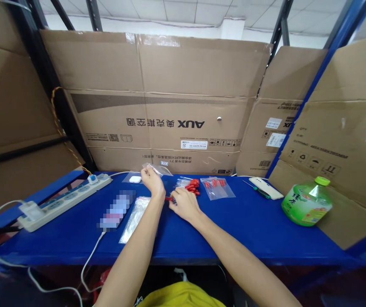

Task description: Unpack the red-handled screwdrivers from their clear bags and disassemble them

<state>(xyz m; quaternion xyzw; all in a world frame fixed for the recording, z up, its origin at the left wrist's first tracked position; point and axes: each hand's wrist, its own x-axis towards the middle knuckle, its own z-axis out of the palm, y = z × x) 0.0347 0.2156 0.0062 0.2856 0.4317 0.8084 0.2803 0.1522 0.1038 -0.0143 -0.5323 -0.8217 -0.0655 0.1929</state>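
Note:
My left hand is closed on a clear plastic bag, raised above the back of the blue table. Lower and to its right, my right hand has its fingers curled down around a small red-handled piece, whose end sticks out to the left. Just beyond the right hand lies a pile of red-handled pieces with thin, pale shafts; their exact kind is too small to tell. Right of the pile lies a filled clear bag with several red handles inside. A stack of flat clear bags lies partly behind my left forearm.
On the left are a white power strip, a phone with a blurred screen on a cable, and a small white case. To the right lie a green-handled screwdriver, a cream-coloured flat object and a green bottle. Cardboard walls surround the blue table.

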